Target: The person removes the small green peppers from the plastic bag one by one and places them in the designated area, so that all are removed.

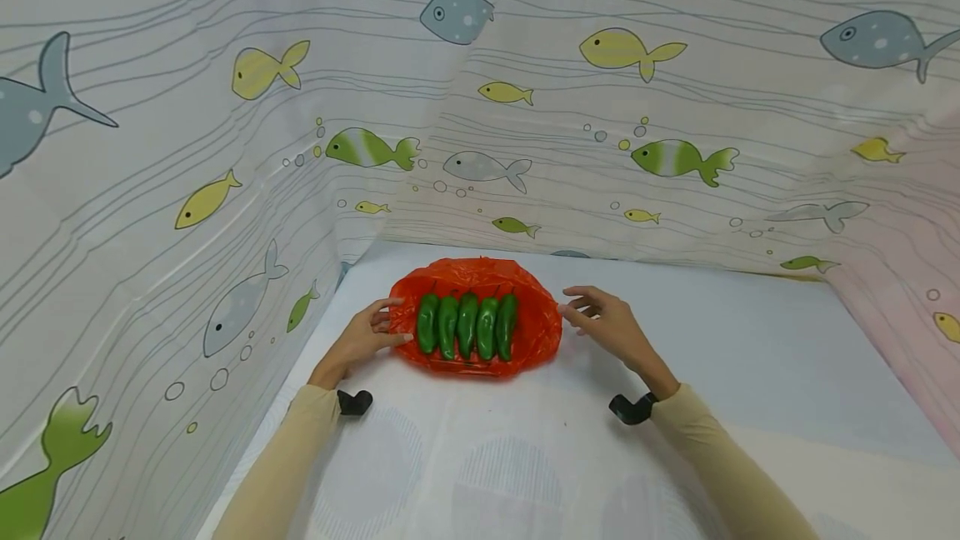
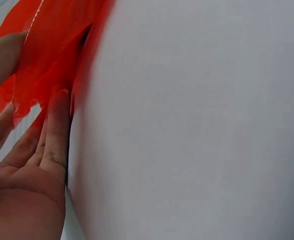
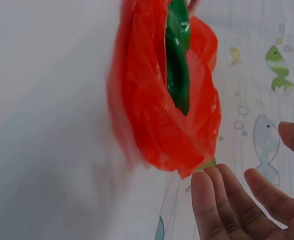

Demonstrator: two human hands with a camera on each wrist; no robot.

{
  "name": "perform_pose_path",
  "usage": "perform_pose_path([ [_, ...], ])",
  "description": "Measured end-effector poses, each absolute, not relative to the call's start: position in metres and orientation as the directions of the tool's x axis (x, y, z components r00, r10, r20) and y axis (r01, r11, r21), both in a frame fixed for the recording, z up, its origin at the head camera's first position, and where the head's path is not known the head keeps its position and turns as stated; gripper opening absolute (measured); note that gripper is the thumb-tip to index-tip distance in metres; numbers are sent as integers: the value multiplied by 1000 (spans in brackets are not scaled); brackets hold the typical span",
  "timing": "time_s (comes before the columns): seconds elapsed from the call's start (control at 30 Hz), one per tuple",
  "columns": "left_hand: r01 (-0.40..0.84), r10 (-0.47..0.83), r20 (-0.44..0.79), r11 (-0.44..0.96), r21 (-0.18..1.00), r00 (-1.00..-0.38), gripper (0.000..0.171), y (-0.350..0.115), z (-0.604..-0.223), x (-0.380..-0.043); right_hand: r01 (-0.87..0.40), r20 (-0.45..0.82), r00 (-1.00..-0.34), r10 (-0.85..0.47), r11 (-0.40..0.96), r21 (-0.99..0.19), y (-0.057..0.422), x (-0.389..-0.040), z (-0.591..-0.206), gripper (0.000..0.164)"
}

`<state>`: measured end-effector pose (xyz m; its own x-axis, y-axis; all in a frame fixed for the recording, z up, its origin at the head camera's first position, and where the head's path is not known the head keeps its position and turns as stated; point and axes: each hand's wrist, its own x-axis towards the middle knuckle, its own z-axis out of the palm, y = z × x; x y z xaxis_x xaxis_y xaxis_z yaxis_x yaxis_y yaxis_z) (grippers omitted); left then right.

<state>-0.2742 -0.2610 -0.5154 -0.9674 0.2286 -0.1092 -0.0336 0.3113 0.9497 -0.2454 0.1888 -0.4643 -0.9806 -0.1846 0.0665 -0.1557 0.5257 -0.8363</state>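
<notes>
A thin red plastic bag (image 1: 534,273) lies spread on the table, its rim rolled outward into an oval. Several long green peppers (image 1: 467,325) lie side by side in it, stems toward the far side. My left hand (image 1: 365,336) touches the bag's left rim, thumb and fingers spread apart; in the left wrist view its straight fingers (image 2: 57,135) reach against the red film, which covers the thumb's tip. At the right end of the bag is my right hand (image 1: 607,325), fingers loosely bent, holding nothing. The right wrist view shows its fingertips (image 3: 203,185) just beside the bag's edge.
The white table (image 1: 750,340) extends on both sides of the bag. Behind it and at the sides hang pale sheets (image 1: 555,123) printed with fish. A black wrist strap (image 1: 632,409) sits by the right cuff, another (image 1: 356,402) by the left.
</notes>
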Motion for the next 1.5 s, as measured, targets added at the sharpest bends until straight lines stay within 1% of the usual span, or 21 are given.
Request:
perform_pose_path([
  [0.33, -23, 278, -90, 234, 972, -956, 75, -262, -515, -278, -196, 81, -970, -230, 538, -820, 163, -257, -466, 58],
  [0.7, -19, 285, -88, 237, 971, -955, 78, -262, -512, -281, -199, 39, -956, -290, 548, -812, 135, -269, -469, 57],
  [0.83, -6, 292, -77, 238, 971, -953, 79, -261, -510, -280, -181, 16, -959, -282, 571, -801, 127, -276, -472, 57],
  [1.03, 0, 289, -73, 245, 970, -954, 80, -261, -513, -280, -166, -4, -965, -261, 623, -764, 117, -283, -480, 62],
  [1.23, 16, 291, -63, 263, 965, -955, 80, -261, -512, -281, -150, -16, -967, -254, 621, -770, 109, -288, -484, 66],
  [1.33, 6, 280, -76, 281, 960, -957, 80, -261, -513, -280, -141, -23, -968, -251, 614, -776, 105, -292, -487, 67],
  [1.5, -17, 267, -101, 299, 954, -958, 79, -261, -516, -280, -131, -30, -972, -234, 641, -756, 97, -293, -490, 69],
])
